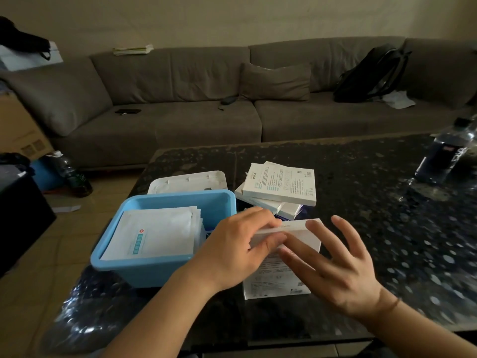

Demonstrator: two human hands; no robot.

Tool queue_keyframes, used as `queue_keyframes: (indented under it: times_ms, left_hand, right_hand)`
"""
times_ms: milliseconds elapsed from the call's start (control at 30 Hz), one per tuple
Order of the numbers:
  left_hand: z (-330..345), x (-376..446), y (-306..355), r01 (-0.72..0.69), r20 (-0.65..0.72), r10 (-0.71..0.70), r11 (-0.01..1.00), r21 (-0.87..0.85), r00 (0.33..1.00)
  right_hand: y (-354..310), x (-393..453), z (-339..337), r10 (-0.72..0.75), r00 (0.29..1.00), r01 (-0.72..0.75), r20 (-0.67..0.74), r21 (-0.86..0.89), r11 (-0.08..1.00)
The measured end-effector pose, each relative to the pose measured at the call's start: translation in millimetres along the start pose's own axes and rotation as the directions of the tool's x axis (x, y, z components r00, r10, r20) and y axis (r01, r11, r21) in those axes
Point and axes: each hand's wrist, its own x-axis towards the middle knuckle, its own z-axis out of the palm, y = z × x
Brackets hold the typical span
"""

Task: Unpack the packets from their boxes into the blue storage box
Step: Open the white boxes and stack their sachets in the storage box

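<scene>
**Another box being opened beside a part-filled blue storage box**

The blue storage box sits at the near left of the dark speckled table. It is a smooth plastic tub with rounded corners, and a stack of flat white packets already lies inside it, thin and slightly glossy, the top one printed with a teal strip and a small red mark. So part of the unpacking looks done.

More is left. A white cardboard box stands just right of the tub, tilted toward the camera, its printed face down toward the person. The left hand is closed on its upper left edge, the fingers over the top and the thumb pressed to the near face. The right hand is spread wide with nothing gripped; its fingertips rest on or just at the box's top edge and front, apparently working at the flap. Whether the flap is open yet I cannot tell.

Behind it, a loose pile of similar flat white boxes lies on the table, matte card with fine print; whether they are full or emptied is not visible. A white plastic lid rests behind the tub.
</scene>
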Motion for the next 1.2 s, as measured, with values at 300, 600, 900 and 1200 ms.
queue_keyframes:
  times_ms: [300, 600, 900, 1200]
  left_hand:
    - [-1, 12, 2, 0.027, -0.037, -0.023, 0.993, 0.117, 0.999]
    - [-3, 12, 20, 0.026, 0.003, -0.029, 0.917, 0.399, 1.0]
    - [2, 8, 34, 0.041, 0.071, -0.078, 0.906, 0.421, 0.994]
    - [3, -6, 32, -0.277, 0.104, 0.258, 0.865, 0.419, 0.961]
  right_hand:
    - [-12, -21, 6, -0.127, 0.973, 0.113, 0.192, 0.083, 0.99]
    - [-29, -38, -5, -0.082, 0.975, -0.019, 0.209, 0.439, 0.898]
    - [-22, -28, -7, 0.587, 0.414, -0.882, 0.695, 0.466, 0.07]
    - [-14, -42, -28, 0.552, 0.311, -0.78, 0.774, 0.539, -0.317]
